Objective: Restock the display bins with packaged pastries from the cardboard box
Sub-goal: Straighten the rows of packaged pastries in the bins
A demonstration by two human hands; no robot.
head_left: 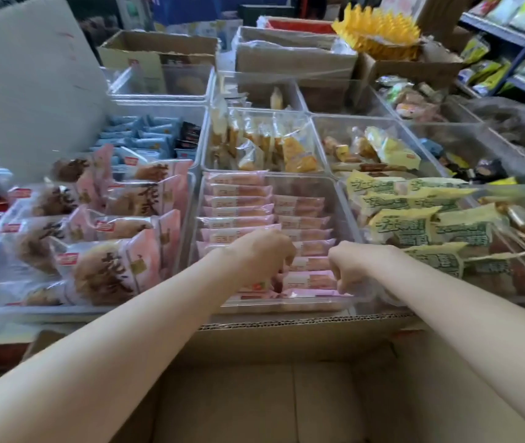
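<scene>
— At 6 o'clock, below the arms, what do you see?

— Cardboard box (264, 401), open; only its bare brown bottom shows. Beyond it, a counter carries clear display bins in rows, and at 2 o'clock blue shelves (516, 36) hold more packets. Three more cartons stand at 12 o'clock.

— And the pastries?

— They lie in the middle bin (349, 219), just beyond the box. Pink packaged pastries (239, 203) are there in two columns; I count about nine on the left, about seven on the right, but the hands hide some.

— The hands?

— Two. The left hand (259, 254) curls its fingers down onto the near pink packets and seems to pinch one. The right hand (355, 262) also has curled fingers at the near right corner of the bin; whether it holds a packet, I cannot tell.

— The neighbours?

— At 9 o'clock, a bin with round cakes (104, 270), about eight. At 3 o'clock, green-yellow packets (414, 225), about nine.
</scene>
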